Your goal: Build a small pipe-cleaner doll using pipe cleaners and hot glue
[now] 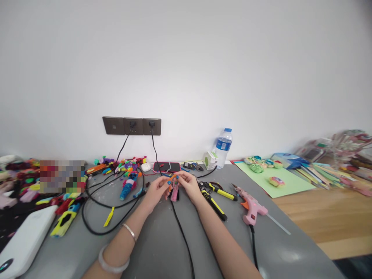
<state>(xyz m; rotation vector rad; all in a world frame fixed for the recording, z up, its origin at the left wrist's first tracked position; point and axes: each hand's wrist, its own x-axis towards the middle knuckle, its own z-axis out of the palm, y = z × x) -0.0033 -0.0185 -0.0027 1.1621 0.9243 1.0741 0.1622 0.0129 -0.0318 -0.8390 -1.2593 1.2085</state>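
My left hand [158, 190] and my right hand [189, 186] meet over the middle of the grey table. Pinched between the fingertips of both is a small orange piece [173, 177] that looks like a pipe cleaner; its exact shape is too small to tell. Just below it, between the hands, lies a pink object [174, 193] with a dark part, partly hidden by the fingers. Right of my right hand lie yellow-and-black pliers [214, 205] and a second yellow-handled tool [225, 192]. A pink glue gun [252, 207] with a clear glue stick lies farther right.
A black cable [181, 228] runs forward under my hands, and another cable [100, 232] loops at left. Colourful fuzzy crafts [128, 186] and a white power bank [27, 244] lie left. Behind stand a water bottle [223, 149] and small box [210, 159]. Green paper [279, 188] lies right.
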